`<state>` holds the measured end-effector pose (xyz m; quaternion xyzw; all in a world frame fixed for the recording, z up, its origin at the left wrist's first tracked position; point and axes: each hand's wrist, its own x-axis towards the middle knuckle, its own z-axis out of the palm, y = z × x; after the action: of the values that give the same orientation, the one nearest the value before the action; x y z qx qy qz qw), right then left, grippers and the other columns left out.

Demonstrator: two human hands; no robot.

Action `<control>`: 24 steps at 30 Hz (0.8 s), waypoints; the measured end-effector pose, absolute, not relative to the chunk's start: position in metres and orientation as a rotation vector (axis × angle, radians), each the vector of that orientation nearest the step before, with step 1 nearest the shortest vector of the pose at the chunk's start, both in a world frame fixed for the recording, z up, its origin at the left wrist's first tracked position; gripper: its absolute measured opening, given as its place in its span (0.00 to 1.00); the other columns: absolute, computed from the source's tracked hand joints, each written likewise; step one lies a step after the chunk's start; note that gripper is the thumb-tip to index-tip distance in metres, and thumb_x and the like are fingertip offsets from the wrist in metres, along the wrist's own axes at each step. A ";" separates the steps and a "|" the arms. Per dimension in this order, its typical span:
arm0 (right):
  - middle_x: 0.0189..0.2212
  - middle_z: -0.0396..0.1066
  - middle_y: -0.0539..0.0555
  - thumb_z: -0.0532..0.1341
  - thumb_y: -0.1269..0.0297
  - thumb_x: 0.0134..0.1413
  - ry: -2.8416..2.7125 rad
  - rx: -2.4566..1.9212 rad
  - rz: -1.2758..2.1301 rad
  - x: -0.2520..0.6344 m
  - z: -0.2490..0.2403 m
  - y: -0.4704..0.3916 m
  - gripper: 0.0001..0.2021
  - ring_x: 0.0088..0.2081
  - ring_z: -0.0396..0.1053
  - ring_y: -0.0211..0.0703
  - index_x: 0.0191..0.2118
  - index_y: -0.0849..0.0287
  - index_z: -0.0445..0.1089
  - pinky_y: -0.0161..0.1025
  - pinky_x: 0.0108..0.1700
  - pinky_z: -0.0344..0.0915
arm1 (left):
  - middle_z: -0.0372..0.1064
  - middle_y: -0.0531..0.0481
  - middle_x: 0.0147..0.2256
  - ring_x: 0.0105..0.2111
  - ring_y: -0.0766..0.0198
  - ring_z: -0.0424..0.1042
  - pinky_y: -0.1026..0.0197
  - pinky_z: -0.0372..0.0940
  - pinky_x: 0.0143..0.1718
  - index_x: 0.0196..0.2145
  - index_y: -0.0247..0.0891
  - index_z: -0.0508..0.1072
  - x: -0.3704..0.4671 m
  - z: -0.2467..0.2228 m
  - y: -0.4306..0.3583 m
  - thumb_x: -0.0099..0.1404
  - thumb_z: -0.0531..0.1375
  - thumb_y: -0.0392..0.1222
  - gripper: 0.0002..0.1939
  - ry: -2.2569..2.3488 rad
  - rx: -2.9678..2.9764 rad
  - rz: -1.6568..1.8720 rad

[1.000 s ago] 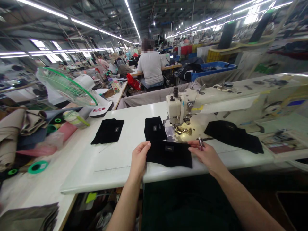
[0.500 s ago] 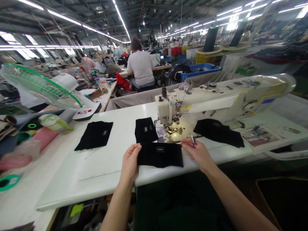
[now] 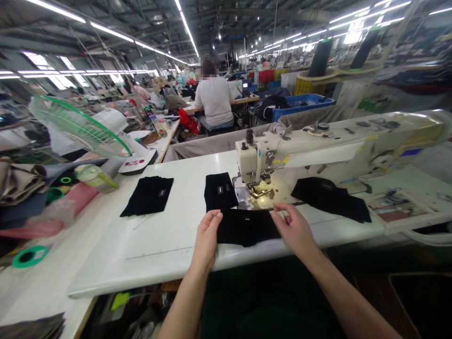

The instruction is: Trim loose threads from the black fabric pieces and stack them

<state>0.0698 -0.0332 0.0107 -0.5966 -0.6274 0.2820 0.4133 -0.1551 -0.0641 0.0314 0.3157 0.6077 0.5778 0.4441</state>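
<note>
A black fabric piece (image 3: 247, 233) with a small label hangs over the table's front edge, held at both ends. My left hand (image 3: 206, 238) pinches its left upper corner between thumb and fingers. At the opposite corner my right hand (image 3: 296, 230) has thumb and forefinger closed on the cloth, its other fingers curled. Just behind lies another labelled black piece (image 3: 219, 190), beside the presser foot (image 3: 260, 191) of the sewing machine (image 3: 300, 153). The held piece is below and in front of the lit needle area.
More black pieces (image 3: 148, 195) lie stacked at the left, and a black bundle (image 3: 332, 197) rests under the machine arm. A green-rimmed fan (image 3: 84, 125), a jar (image 3: 93, 178) and a tape roll (image 3: 30, 256) are farther left. A person in a white shirt (image 3: 214, 101) sits ahead.
The view has shifted left, so everything appears farther right. The held piece's label now looks flatter and smaller as the cloth tilts. A metal object seen at my right fingers is now hidden.
</note>
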 end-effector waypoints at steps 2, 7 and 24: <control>0.48 0.71 0.59 0.57 0.58 0.57 -1.694 -1.540 0.554 0.071 0.006 -0.031 0.15 0.44 0.71 0.51 0.47 0.58 0.70 0.46 0.45 0.67 | 0.69 0.54 0.27 0.29 0.62 0.67 0.61 0.60 0.34 0.33 0.39 0.74 -0.159 0.033 -0.065 0.57 0.63 0.49 0.11 1.622 0.919 1.444; 0.52 0.67 0.59 0.57 0.62 0.60 -1.927 -1.648 0.415 0.068 0.004 -0.024 0.12 0.41 0.73 0.49 0.48 0.56 0.70 0.44 0.40 0.67 | 0.74 0.46 0.36 0.40 0.49 0.71 0.51 0.62 0.46 0.39 0.43 0.75 -0.160 0.041 -0.065 0.56 0.64 0.44 0.11 1.906 1.370 1.403; 0.39 0.71 0.55 0.51 0.64 0.65 -1.992 -1.553 0.450 0.066 -0.003 -0.021 0.07 0.37 0.72 0.46 0.42 0.57 0.65 0.38 0.35 0.64 | 0.71 0.41 0.48 0.49 0.52 0.70 0.46 0.63 0.55 0.43 0.39 0.76 -0.097 0.025 -0.025 0.61 0.59 0.33 0.12 1.502 2.096 0.845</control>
<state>0.0655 -0.0206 -0.0032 -0.5804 -0.7444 0.1680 0.2841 -0.0973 -0.0253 0.0253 0.7548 0.5408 0.3042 0.2125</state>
